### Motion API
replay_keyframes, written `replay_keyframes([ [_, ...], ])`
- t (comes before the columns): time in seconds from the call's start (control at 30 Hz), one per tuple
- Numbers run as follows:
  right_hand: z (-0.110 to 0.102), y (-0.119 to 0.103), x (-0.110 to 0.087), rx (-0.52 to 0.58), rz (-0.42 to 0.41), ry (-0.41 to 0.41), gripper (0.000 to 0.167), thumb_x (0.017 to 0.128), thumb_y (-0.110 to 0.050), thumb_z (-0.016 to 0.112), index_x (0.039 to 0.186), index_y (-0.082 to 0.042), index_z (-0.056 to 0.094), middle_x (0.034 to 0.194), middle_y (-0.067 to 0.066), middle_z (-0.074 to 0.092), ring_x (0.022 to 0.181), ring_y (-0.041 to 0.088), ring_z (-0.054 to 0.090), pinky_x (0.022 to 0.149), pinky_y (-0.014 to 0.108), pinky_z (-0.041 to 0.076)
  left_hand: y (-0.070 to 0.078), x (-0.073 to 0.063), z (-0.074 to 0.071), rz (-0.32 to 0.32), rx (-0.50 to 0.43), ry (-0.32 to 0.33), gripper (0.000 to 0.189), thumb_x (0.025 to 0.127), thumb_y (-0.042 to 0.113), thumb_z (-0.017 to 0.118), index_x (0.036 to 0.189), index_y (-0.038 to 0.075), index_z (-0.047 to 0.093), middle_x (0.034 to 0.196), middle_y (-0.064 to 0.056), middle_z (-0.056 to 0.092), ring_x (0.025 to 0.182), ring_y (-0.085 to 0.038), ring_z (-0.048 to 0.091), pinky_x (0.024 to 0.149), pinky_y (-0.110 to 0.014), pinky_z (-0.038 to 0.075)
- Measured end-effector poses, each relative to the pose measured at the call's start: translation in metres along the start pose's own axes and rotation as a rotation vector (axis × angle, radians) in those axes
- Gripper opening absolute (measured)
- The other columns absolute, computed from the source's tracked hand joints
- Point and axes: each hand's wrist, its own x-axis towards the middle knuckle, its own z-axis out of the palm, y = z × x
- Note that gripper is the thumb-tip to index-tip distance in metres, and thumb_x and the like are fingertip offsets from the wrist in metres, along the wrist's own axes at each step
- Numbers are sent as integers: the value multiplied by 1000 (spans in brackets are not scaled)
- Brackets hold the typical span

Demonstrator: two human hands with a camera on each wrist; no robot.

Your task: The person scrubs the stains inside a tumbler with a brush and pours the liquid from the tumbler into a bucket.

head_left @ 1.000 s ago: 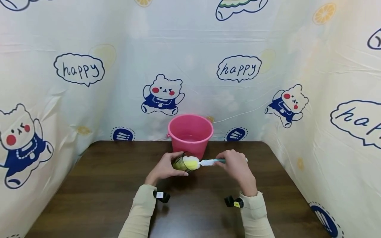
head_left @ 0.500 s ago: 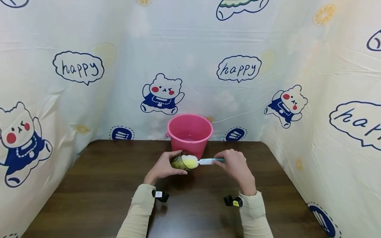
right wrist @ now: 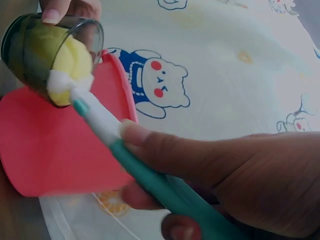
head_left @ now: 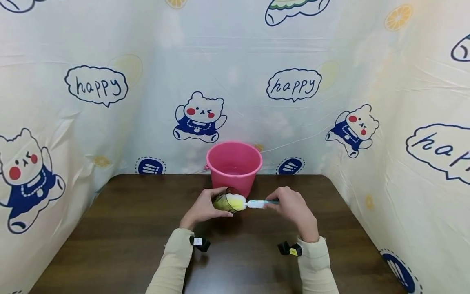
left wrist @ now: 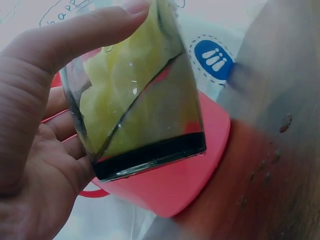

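Note:
A clear drinking glass (left wrist: 165, 107) lies tilted on its side in the air, its mouth turned to the right. The left hand (head_left: 203, 209) grips it around the wall, thumb on the near side. Inside the glass sits the yellow and white sponge head (right wrist: 73, 60) of a cup brush, partly sticking out of the rim. From the sponge a white and teal handle (right wrist: 150, 175) runs to the right hand (head_left: 292, 209), which holds it between thumb and fingers. The far end of the handle is hidden behind that hand in the head view.
A pink bucket (head_left: 235, 179) stands on the dark wooden table (head_left: 121, 228), just behind the glass. Water drops (left wrist: 267, 172) show on the tabletop in the left wrist view. A printed curtain (head_left: 242, 53) hangs behind the table and along both sides.
The right hand has shifted slightly down in the head view, and the brush handle now shows a lighter side beside the fingers. The left hand and the glass hold nearly the same place.

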Motion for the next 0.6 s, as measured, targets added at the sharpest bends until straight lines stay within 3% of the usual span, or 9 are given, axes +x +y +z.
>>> replay_keyframes([
  [0.2,9,2,4,-45,0,-37,18,89,-33,80,96,-17,82,80,-8,69,63,11,53,60,30,48,-3,0,-1,-10,4,10,89,68,34,96,145,13,57,142,2,61,129,-21,55,106,-46,50],
  [0.4,16,-4,3,10,-11,-130,19,95,-32,73,100,-16,79,71,-6,60,56,12,48,55,28,44,-4,-4,-9,-18,-9,30,88,68,33,96,145,13,58,140,0,63,127,-23,55,104,-48,52],
  [0.6,17,-7,4,55,-46,-150,15,92,-32,76,100,-19,79,70,-6,61,58,11,49,55,28,45,-6,-4,-15,3,-20,38,87,70,33,95,145,11,58,141,-2,63,126,-25,56,104,-49,51],
])
